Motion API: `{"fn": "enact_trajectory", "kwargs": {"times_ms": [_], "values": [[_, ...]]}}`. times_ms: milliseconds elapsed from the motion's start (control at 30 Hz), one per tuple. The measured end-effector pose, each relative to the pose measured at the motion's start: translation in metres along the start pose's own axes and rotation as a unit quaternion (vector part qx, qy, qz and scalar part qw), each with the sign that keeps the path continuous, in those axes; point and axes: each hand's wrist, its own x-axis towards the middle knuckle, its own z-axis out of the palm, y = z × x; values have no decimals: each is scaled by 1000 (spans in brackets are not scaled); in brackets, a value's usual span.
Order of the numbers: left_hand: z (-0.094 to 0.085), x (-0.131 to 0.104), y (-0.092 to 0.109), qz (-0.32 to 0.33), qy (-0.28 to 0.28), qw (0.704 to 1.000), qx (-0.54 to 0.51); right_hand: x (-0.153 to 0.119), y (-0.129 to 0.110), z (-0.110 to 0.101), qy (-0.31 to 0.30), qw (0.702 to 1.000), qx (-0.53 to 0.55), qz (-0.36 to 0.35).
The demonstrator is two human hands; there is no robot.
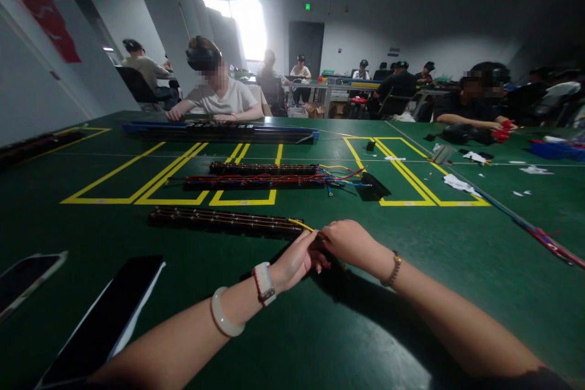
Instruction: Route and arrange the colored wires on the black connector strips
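Observation:
A yellow wire runs from the right end of a long black strip with copper-coloured rods, which lies on the green table. At the wire's free part, my left hand pinches it between thumb and fingers, its lower fingers curled loosely below. Touching it from the right is my right hand, its fingers closed around the same stretch of wire; the wire's tip is hidden between the hands.
Behind the strip lie another black strip and a bundle of red and blue wires. Two dark phone-like slabs lie at left. Yellow tape marks the table. Across it, a person in a white shirt sits by a long blue-black part.

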Motion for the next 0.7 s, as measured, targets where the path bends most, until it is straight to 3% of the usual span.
{"fn": "enact_trajectory", "kwargs": {"times_ms": [200, 467, 700], "values": [[5, -4, 1, -2, -4, 1000, 29, 7, 23, 0, 57, 997, -29, 44], [10, -9, 3, -12, -2, 993, 115, 28, 40, 41, 100, 987, -108, -60], [11, -11, 23, -41, 33, 980, 190, 32, 47, 57, 166, 975, -102, -109]]}}
